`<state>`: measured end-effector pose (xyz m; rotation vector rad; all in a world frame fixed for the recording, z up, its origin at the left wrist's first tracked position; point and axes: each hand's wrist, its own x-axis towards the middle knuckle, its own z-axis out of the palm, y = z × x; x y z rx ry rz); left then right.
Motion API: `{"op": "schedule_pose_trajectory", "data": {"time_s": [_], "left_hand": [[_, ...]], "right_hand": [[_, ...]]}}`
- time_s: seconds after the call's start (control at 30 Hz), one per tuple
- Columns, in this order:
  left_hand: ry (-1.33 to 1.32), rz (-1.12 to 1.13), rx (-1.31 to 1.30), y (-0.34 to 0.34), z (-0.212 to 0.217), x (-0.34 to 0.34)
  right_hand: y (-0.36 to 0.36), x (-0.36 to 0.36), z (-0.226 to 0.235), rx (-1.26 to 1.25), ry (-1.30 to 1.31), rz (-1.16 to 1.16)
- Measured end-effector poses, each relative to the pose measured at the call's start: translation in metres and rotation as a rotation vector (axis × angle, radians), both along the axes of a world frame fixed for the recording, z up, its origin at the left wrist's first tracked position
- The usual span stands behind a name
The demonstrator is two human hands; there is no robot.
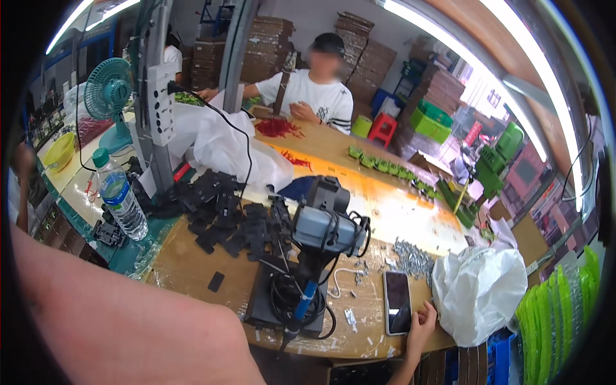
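Note:
My right hand [421, 323] rests at the table's front edge, beside the lower right edge of a smartphone [398, 301] with a dark screen. Its fingers are loosely bent and apart, with nothing visible in them. My left arm [128, 314] fills the lower left, and its hand is out of view. Between the arms stands a grey and black device [327, 224] wound with black cables. Below it, a pen-shaped tool with a blue band [305, 300] lies against a black box [260, 305]. A small black rectangular piece [216, 281] lies to the left.
Black plastic parts [224, 215] are heaped behind, near a water bottle [120, 196] and a green fan [109, 90]. Small metal pieces [414, 258] lie right of centre, near a white plastic bag [481, 295]. Across the table sits a person [317, 96] near red pieces [277, 128].

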<state>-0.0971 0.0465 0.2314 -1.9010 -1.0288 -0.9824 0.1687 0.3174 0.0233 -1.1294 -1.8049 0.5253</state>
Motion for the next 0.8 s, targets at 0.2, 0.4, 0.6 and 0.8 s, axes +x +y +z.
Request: {"op": "schedule_pose_trajectory", "data": {"time_s": [0.2,0.4,0.6,0.8], "left_hand": [[0.017,0.039,-0.020,-0.003,0.001,-0.005],[0.030,0.060,-0.032,-0.008,0.003,-0.010],[0.018,0.057,-0.012,-0.006,0.003,-0.014],[0.004,0.073,-0.031,-0.001,0.008,-0.012]], "right_hand": [[0.064,-0.015,-0.001,0.058,-0.161,0.081],[0.087,-0.029,-0.001,0.157,-0.307,0.100],[0.078,-0.038,0.015,0.159,-0.399,0.033],[0.077,-0.045,0.009,0.214,-0.455,0.099]]}}
